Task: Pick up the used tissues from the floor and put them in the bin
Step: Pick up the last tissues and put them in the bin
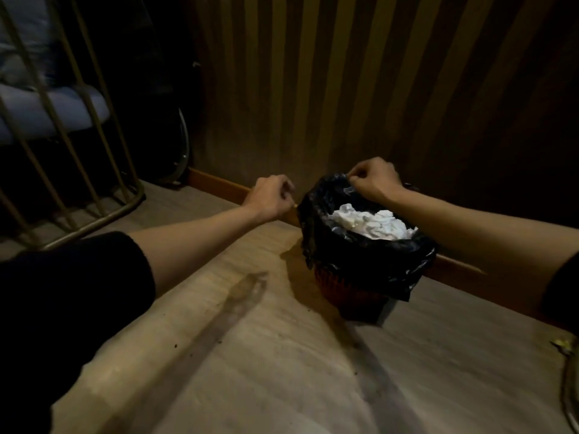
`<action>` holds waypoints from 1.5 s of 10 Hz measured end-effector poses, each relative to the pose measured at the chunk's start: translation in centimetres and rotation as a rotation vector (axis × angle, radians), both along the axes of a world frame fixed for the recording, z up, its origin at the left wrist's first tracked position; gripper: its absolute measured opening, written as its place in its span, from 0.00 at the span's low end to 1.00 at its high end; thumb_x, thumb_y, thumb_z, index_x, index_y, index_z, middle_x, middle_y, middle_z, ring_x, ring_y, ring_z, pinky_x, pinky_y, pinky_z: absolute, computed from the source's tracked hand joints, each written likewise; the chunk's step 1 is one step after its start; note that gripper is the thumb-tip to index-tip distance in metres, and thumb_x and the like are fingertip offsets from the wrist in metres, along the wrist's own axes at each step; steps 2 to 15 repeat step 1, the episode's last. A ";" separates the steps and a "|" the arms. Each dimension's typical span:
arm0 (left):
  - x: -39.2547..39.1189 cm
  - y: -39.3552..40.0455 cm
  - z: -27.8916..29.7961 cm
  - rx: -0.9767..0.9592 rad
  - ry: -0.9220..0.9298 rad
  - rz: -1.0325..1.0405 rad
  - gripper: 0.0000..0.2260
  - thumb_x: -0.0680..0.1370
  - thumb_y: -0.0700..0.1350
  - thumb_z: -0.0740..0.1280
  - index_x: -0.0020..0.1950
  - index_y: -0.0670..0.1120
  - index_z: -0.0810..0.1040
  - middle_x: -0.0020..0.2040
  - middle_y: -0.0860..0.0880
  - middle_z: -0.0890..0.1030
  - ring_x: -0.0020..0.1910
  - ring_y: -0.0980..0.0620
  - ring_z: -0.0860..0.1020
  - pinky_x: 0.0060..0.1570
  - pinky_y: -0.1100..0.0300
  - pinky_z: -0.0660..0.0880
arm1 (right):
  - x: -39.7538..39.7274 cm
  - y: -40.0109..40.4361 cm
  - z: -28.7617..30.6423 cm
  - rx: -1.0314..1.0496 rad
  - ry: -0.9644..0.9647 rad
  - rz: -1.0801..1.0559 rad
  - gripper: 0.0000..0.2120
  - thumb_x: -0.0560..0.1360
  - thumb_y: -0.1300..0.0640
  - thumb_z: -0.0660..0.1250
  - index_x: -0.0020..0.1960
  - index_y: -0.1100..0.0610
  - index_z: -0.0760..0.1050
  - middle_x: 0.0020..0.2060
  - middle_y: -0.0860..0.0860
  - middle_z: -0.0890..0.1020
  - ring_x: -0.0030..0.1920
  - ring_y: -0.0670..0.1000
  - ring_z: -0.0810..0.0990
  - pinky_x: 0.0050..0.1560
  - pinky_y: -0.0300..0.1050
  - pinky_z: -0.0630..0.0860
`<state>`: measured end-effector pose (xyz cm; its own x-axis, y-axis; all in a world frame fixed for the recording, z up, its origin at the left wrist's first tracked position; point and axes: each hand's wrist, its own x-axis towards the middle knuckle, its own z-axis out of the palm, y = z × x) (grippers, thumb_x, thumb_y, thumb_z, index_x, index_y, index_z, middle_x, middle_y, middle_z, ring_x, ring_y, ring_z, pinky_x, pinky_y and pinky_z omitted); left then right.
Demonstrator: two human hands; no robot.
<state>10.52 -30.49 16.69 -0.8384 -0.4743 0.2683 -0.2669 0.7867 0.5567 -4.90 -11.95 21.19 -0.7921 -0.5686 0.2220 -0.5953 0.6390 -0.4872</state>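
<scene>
Pale wood-grain floor (282,371) runs across the lower half, dotted with small dark specks. Behind it, a wall of vertical brown and tan stripes (376,89), with a reddish wooden skirting board (219,186) along its foot. Far left, a gold metal-bar frame (94,170) stands on the floor, pale cushions (53,114) showing through its bars. At the right edge, a curved metal piece, too dim to identify.

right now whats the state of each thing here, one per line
bin: upright on the floor, by the wall
black liner: open, draped over the rim
tissues: crumpled, inside the liner
right hand: pinching the liner's far edge
left hand: loosely curled, beside the bin
</scene>
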 end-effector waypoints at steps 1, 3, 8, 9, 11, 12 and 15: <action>3.9 -3.4 -2.7 0.043 -0.094 0.136 0.06 0.74 0.42 0.67 0.49 0.49 0.82 0.49 0.47 0.84 0.51 0.49 0.81 0.54 0.54 0.80 | 2.9 -4.3 -0.8 0.030 0.087 0.157 0.10 0.76 0.54 0.68 0.54 0.53 0.84 0.49 0.53 0.86 0.52 0.54 0.83 0.54 0.50 0.81; 3.9 -3.4 -2.7 0.043 -0.094 0.136 0.06 0.74 0.42 0.67 0.49 0.49 0.82 0.49 0.47 0.84 0.51 0.49 0.81 0.54 0.54 0.80 | 2.9 -4.3 -0.8 0.030 0.087 0.157 0.10 0.76 0.54 0.68 0.54 0.53 0.84 0.49 0.53 0.86 0.52 0.54 0.83 0.54 0.50 0.81; 3.9 -3.4 -2.7 0.043 -0.094 0.136 0.06 0.74 0.42 0.67 0.49 0.49 0.82 0.49 0.47 0.84 0.51 0.49 0.81 0.54 0.54 0.80 | 2.9 -4.3 -0.8 0.030 0.087 0.157 0.10 0.76 0.54 0.68 0.54 0.53 0.84 0.49 0.53 0.86 0.52 0.54 0.83 0.54 0.50 0.81; 3.9 -3.4 -2.7 0.043 -0.094 0.136 0.06 0.74 0.42 0.67 0.49 0.49 0.82 0.49 0.47 0.84 0.51 0.49 0.81 0.54 0.54 0.80 | 2.9 -4.3 -0.8 0.030 0.087 0.157 0.10 0.76 0.54 0.68 0.54 0.53 0.84 0.49 0.53 0.86 0.52 0.54 0.83 0.54 0.50 0.81; 3.9 -3.4 -2.7 0.043 -0.094 0.136 0.06 0.74 0.42 0.67 0.49 0.49 0.82 0.49 0.47 0.84 0.51 0.49 0.81 0.54 0.54 0.80 | 2.9 -4.3 -0.8 0.030 0.087 0.157 0.10 0.76 0.54 0.68 0.54 0.53 0.84 0.49 0.53 0.86 0.52 0.54 0.83 0.54 0.50 0.81; 3.9 -3.4 -2.7 0.043 -0.094 0.136 0.06 0.74 0.42 0.67 0.49 0.49 0.82 0.49 0.47 0.84 0.51 0.49 0.81 0.54 0.54 0.80 | 2.9 -4.3 -0.8 0.030 0.087 0.157 0.10 0.76 0.54 0.68 0.54 0.53 0.84 0.49 0.53 0.86 0.52 0.54 0.83 0.54 0.50 0.81; 3.9 -3.4 -2.7 0.043 -0.094 0.136 0.06 0.74 0.42 0.67 0.49 0.49 0.82 0.49 0.47 0.84 0.51 0.49 0.81 0.54 0.54 0.80 | 2.9 -4.3 -0.8 0.030 0.087 0.157 0.10 0.76 0.54 0.68 0.54 0.53 0.84 0.49 0.53 0.86 0.52 0.54 0.83 0.54 0.50 0.81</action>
